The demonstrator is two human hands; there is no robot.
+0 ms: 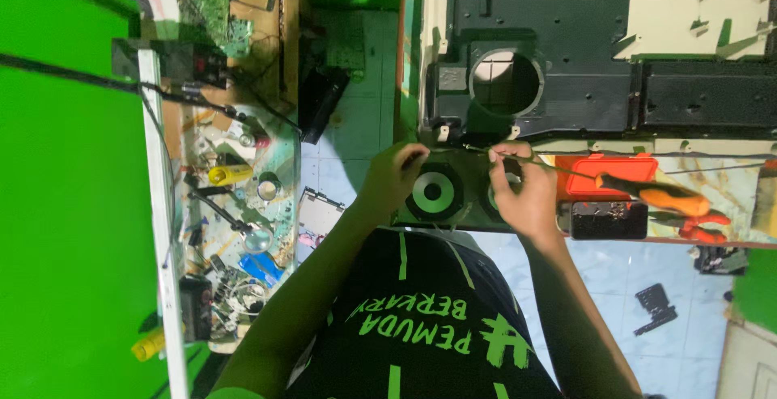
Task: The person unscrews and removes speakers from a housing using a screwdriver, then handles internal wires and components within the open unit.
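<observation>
A small dark speaker panel (437, 195) with a green-ringed cone stands at the near edge of the workbench. My left hand (394, 176) grips its upper left corner, fingers pinched at the top. Over the panel's right side, my right hand (522, 193) covers a second cone and pinches a thin wire (479, 150) at the top edge. Both hands sit close together, just below a large black plastic housing (566, 51) with a round hole.
An orange-handled screwdriver (660, 197), red pliers (706, 229), an orange box (609, 174) and a black phone (609, 219) lie right of my hands. A cluttered side table (235, 205) with circuit boards, tools and cables stands at the left. Tiled floor lies below.
</observation>
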